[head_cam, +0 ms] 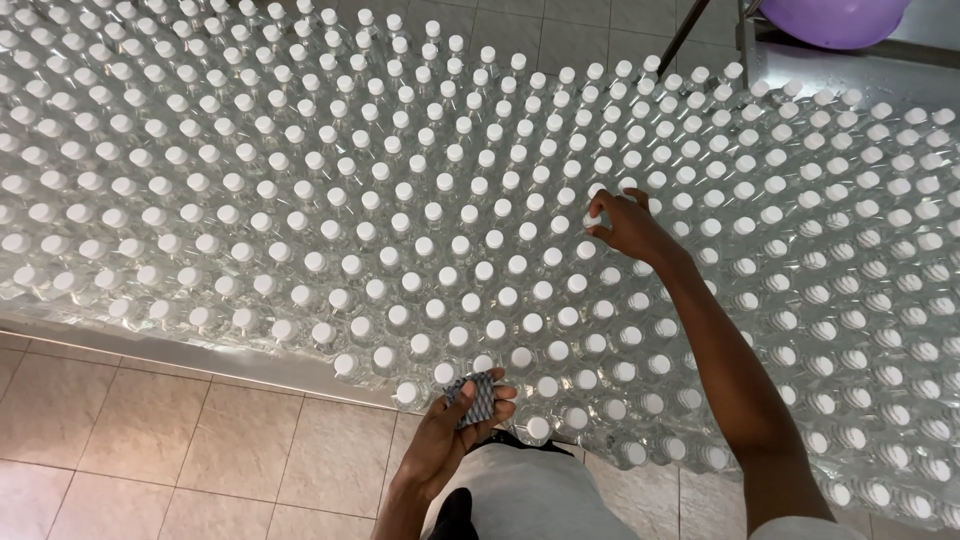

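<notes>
The left hand (455,425) hangs just off the near edge of the desk (180,345), its grip curled shut around a small stack of sleeves (478,398), thin patterned bands in grey and white. They look light and limp, likely to crumple or slide apart, so pinching the whole stack flat between thumb and fingers seems the sound hold.

Beyond that grip and to its right, the right hand (625,228) reaches out over the mass of clear bottles (430,240), each upright with a white cap, packed cap to cap across the desk. Its grip is nearly closed, fingertips pinching the white cap (597,207) of one bottle among its neighbours. The bottles appear filled, so fairly heavy for their size, with smooth plastic walls that may slip; the ribbed cap and neck just under the fingertips offer the only free hold, since the bodies are hemmed in on every side.

Far right, a purple round thing (835,20) sits past the bottles.
</notes>
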